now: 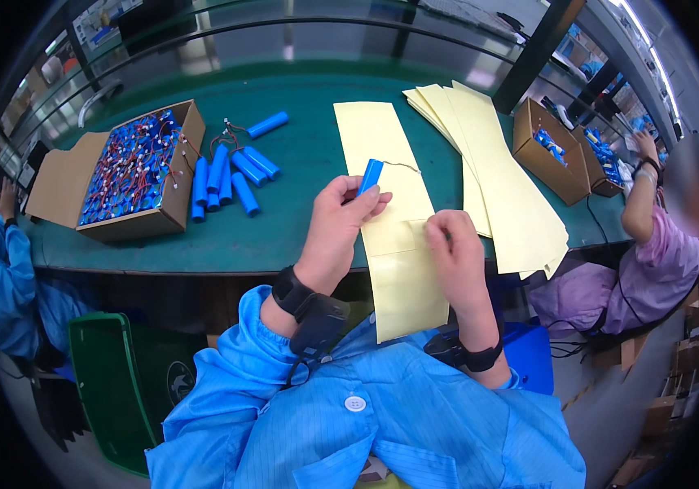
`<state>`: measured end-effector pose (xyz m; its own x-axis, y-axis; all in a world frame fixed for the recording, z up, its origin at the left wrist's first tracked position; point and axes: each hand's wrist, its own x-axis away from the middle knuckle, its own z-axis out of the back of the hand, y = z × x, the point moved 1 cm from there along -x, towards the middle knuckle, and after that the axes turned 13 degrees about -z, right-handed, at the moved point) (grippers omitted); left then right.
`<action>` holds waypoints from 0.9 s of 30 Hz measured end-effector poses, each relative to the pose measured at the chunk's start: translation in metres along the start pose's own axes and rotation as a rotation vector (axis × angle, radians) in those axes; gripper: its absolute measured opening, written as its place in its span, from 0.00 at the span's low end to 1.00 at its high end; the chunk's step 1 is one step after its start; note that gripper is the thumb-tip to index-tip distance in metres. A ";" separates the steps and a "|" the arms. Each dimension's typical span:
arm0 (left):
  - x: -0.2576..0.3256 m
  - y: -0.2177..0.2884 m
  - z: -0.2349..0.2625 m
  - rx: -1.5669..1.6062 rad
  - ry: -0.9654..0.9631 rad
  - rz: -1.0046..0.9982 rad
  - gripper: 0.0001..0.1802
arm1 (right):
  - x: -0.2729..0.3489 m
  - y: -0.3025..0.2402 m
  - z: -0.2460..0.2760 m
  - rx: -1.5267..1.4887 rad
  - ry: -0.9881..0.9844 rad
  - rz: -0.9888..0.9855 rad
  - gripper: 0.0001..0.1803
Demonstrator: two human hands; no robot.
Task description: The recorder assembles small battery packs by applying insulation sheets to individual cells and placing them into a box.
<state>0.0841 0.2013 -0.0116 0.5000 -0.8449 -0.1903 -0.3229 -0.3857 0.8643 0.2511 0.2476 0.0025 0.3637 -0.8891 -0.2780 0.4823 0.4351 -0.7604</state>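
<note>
My left hand (pixel 348 210) grips a blue cylindrical battery (pixel 371 174) between thumb and fingers, tilted over the yellow sheet; its thin wire runs off to the right. That long pale-yellow sheet (pixel 402 281) lies from the green table out over its near edge, toward my body. Over the sheet's right side, my right hand (pixel 455 251) is closed in a pinch on a small yellow paper piece (pixel 417 234), which looks partly raised from the sheet. To the left lie several loose blue batteries (pixel 221 175) with wires and connectors.
An open cardboard box (pixel 189 183) packed with wired blue batteries stands at the left. More yellow sheets (pixel 500 179) are fanned out at the right, beside small cardboard boxes (pixel 541 163). Co-workers sit at both sides. A green bin (pixel 105 391) stands below the table.
</note>
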 end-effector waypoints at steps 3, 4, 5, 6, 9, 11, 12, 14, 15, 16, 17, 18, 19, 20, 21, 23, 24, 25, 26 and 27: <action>0.004 0.003 0.002 0.059 0.000 -0.025 0.11 | 0.004 -0.015 -0.007 0.324 0.033 0.050 0.04; 0.004 0.003 0.002 -0.030 -0.034 -0.008 0.11 | 0.004 -0.015 -0.009 0.316 0.034 0.041 0.04; 0.004 0.004 0.001 -0.117 -0.065 0.004 0.11 | 0.001 -0.015 -0.011 0.317 0.009 0.009 0.05; 0.003 0.004 -0.001 -0.124 -0.066 0.004 0.11 | 0.000 -0.014 -0.012 0.319 -0.017 -0.021 0.05; 0.000 0.003 -0.004 -0.242 -0.055 0.031 0.12 | 0.001 -0.009 -0.016 0.351 0.020 0.013 0.04; -0.003 0.002 -0.003 -0.302 -0.033 0.056 0.13 | 0.000 -0.010 -0.015 0.290 0.015 -0.020 0.04; -0.004 0.002 -0.003 -0.305 -0.035 0.058 0.13 | 0.001 -0.010 -0.015 0.234 0.009 -0.054 0.04; -0.005 0.004 -0.003 -0.337 -0.023 0.087 0.13 | 0.002 -0.009 -0.012 0.157 -0.016 -0.104 0.04; -0.005 0.004 -0.002 -0.339 -0.024 0.086 0.13 | 0.002 -0.007 -0.009 0.082 -0.041 -0.151 0.05; -0.004 0.003 -0.002 -0.360 -0.030 0.073 0.13 | 0.001 -0.002 -0.009 0.080 -0.040 -0.150 0.05; -0.004 0.004 -0.002 -0.381 -0.038 0.057 0.13 | -0.002 0.006 -0.009 -0.054 -0.019 -0.122 0.05; -0.002 0.005 -0.001 -0.383 -0.040 0.053 0.13 | -0.003 0.011 -0.006 -0.189 0.001 -0.094 0.06; 0.001 0.007 0.000 -0.256 -0.049 0.060 0.12 | -0.003 0.012 0.001 -0.193 0.005 -0.090 0.06; 0.001 0.009 0.000 -0.133 -0.062 0.064 0.12 | -0.004 0.013 0.008 -0.498 -0.086 -0.231 0.07; 0.003 0.012 0.001 -0.142 -0.062 0.054 0.12 | -0.007 0.012 0.011 -0.806 -0.189 -0.368 0.07; 0.013 0.023 -0.002 0.197 -0.071 0.134 0.11 | -0.005 -0.007 0.023 -0.924 -0.277 -0.407 0.08; 0.019 0.028 -0.006 0.285 -0.077 0.141 0.12 | -0.002 -0.019 0.025 -0.971 -0.344 -0.386 0.08; 0.022 0.029 -0.006 0.276 -0.078 0.145 0.12 | 0.001 -0.025 0.023 -1.018 -0.411 -0.364 0.08; 0.025 0.029 -0.008 0.333 -0.117 0.168 0.14 | 0.000 -0.027 0.023 -1.027 -0.457 -0.297 0.07; 0.027 0.030 -0.010 0.392 -0.154 0.193 0.16 | -0.001 -0.028 0.021 -1.032 -0.450 -0.301 0.07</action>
<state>0.0960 0.1711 0.0137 0.2851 -0.9487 -0.1363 -0.6922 -0.3022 0.6553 0.2541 0.2389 0.0369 0.6948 -0.7157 0.0709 -0.2048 -0.2915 -0.9344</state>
